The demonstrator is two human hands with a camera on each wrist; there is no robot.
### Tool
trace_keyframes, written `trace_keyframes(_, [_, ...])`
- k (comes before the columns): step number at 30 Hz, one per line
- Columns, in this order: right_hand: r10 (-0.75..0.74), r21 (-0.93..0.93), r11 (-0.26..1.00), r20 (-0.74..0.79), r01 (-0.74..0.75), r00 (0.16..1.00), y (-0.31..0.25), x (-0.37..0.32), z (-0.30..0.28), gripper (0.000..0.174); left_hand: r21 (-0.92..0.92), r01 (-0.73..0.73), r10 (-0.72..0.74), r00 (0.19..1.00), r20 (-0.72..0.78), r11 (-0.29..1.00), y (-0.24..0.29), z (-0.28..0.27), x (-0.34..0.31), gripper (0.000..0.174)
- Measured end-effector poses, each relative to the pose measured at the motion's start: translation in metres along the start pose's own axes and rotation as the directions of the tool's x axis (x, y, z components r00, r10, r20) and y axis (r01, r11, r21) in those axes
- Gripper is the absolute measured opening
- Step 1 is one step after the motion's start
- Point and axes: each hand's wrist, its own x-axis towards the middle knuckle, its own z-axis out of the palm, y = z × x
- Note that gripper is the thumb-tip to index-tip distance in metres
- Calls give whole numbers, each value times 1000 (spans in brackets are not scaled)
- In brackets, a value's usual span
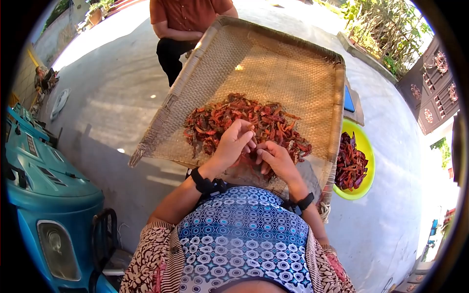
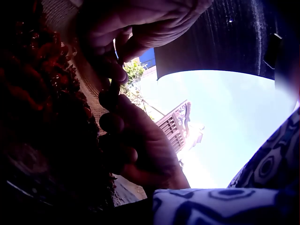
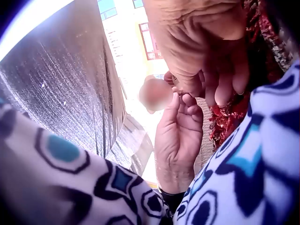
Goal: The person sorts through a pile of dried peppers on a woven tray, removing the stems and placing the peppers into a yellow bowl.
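Observation:
Both hands meet over a heap of dried red chili peppers lying in a large woven tray. The left hand pinches a small dried chili pepper between thumb and fingers. From the other side, the right hand grips the same chili with its thumb and bent forefinger. In the right wrist view the right hand covers much of the chili, and the left thumb tip shows close beside it. Deep shadow darkens the chili in the left wrist view.
A yellow-green basin of darker red chilies stands right of the tray, near a flat blue object. A blue vehicle is at the left. Beyond the tray sits a person in a rust-coloured shirt.

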Motion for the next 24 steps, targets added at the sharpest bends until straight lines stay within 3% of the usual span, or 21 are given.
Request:
trace_keyframes(4, [40,31,999,-9,-40,999,-2,0,-1,22,-9,-9,9,1000,14,1000,0,-3,1,14])
trace_keyframes(7, [63,8,998,-11,-62,998,-4,-5,-1,23,96,50,-48,999,-22,994,11,-3,-2,13])
trace_keyframes(8, [60,13,998,-54,-60,997,-4,-7,-5,23,273,-6,4,1000,6,962,13,-6,-2,12])
trace_keyframes(10, [16,59,998,-157,-7,987,-4,-14,-16,23,592,-123,88,992,88,797,20,-17,-4,11])
trace_keyframes(11, [-25,97,994,-219,47,975,-4,-19,-27,23,614,-56,-34,990,134,788,28,-21,-8,19])
trace_keyframes(14, [-128,171,956,-495,240,860,-5,-34,-59,25,933,-135,-430,859,277,333,40,-25,-18,28])
trace_keyframes(15, [-175,254,885,-595,391,784,-6,-39,-68,28,957,-191,-498,822,278,219,32,-24,-21,34])
trace_keyframes(16, [-200,311,784,-692,537,694,-8,-44,-78,30,951,-223,-494,816,302,213,27,-21,-24,33])
trace_keyframes(17, [-119,475,646,-710,597,694,-8,-50,-89,33,944,-255,-489,809,326,207,23,-17,-28,33])
trace_keyframes(18, [-64,508,601,-739,617,670,-9,-53,-97,34,936,-287,-484,802,350,202,19,-12,-31,32])
trace_keyframes(20, [-56,499,619,-742,606,668,2,-53,-103,30,932,-324,-469,805,363,164,14,-6,-31,28])
trace_keyframes(21, [-109,445,697,-710,563,696,5,-52,-98,29,932,-327,-459,812,361,155,12,-6,-30,27])
trace_keyframes(23, [-194,312,825,-626,470,755,9,-48,-77,27,939,-312,-430,834,345,148,12,-7,-28,24])
trace_keyframes(24, [-189,258,897,-509,358,840,8,-47,-67,26,944,-294,-411,850,330,149,16,-7,-27,23])
